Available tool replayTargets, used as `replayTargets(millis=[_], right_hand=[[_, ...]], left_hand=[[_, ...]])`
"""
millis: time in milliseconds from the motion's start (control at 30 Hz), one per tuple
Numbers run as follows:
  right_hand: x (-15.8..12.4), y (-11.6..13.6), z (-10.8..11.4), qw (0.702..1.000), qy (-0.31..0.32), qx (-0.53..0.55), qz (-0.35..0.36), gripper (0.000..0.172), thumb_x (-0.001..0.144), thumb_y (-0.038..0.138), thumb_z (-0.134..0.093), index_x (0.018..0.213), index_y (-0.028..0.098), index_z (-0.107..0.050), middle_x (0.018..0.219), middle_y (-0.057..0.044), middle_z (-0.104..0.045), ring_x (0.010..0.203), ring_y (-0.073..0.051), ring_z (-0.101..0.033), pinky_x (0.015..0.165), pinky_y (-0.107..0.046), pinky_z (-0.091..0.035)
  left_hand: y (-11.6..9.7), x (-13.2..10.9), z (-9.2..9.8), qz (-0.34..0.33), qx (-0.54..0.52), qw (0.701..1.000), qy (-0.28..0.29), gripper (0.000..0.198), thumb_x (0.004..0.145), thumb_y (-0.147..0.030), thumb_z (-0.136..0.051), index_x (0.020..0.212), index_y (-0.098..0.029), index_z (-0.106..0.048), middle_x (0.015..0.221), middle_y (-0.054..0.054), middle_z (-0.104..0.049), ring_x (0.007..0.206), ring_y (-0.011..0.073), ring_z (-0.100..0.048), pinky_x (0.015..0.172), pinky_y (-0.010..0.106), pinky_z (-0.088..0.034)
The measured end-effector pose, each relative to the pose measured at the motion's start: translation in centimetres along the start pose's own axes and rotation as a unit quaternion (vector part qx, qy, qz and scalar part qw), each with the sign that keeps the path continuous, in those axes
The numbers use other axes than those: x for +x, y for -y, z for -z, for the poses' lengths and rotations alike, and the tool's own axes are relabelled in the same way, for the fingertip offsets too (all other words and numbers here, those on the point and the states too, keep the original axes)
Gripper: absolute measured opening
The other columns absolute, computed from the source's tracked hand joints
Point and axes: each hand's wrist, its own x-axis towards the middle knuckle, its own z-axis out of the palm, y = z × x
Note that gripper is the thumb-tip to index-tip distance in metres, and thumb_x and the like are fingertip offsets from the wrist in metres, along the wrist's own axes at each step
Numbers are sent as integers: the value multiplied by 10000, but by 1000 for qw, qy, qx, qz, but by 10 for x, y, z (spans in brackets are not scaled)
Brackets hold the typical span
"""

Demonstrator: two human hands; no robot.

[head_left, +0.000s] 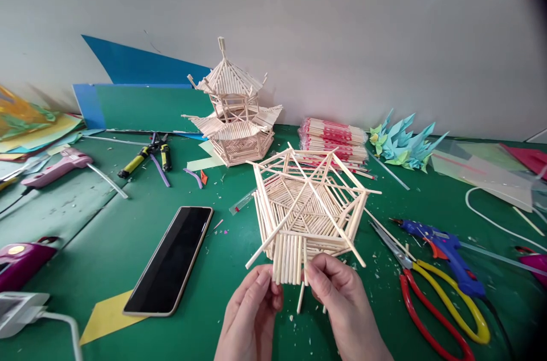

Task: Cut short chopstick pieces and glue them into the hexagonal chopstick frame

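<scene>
**Head view: stick frame (310,210) on the green table (188,338), both hands at its front**

OK, going left to right. Far left there's a pile of colored paper (38,136), then a pink glue gun (64,168) with a clear stick poking out. A white charger (21,311) sits nearer the front. Next come the pliers (146,152), yellow and black grips, and in front of them a phone (171,261), screen dark, one corner over some yellow paper (106,318).

Toward the middle, at the back, stands a little pagoda (239,107) made of sticks. The frame's nearer, open on top so you can see its floor.

The left hand (250,307) pinches the lower left corner of a small panel (287,258), which sits at the frame's front rim. The right hand (344,298) has a single stick (305,264) between thumb and finger, just beside the panel's right edge; can't tell if they touch.

Behind the frame are packs of sticks (333,136) in red and clear wrap, then blue paper flowers (405,142). Front right: red-and-yellow-handled snips (405,261), and a blue glue gun (448,250) next to them.
</scene>
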Motion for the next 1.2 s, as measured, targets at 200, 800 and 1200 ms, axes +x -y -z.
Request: replayTargets(millis=[200,800,1200], right_hand=[[3,-4,4,1000,20,-6,-2,335,795,439,-561,619,166,-479,556,49,-348,536,-88,-261,499,-219,-216],[6,-7,5,999,38,-15,2,330,812,443,-545,643,164,-499,571,37,-407,542,-85,-290,497,-200,-253],[5,-7,6,999,37,-9,1,314,816,419,-553,635,166,-507,546,47,-375,535,-83,-289,486,-202,-243]], left_hand=[[-1,-1,-5,-11,3,1000,-18,267,611,-372,-739,592,-116,-664,535,-3,-511,510,95,-435,470,207,-343],[-4,-2,-7,8,-1,1000,-12,225,640,-329,-715,588,-119,-654,557,0,-500,541,103,-411,489,205,-368],[-11,-8,-9,43,2,999,-20,160,661,-301,-709,651,-144,-679,624,14,-552,599,134,-464,583,249,-439]])
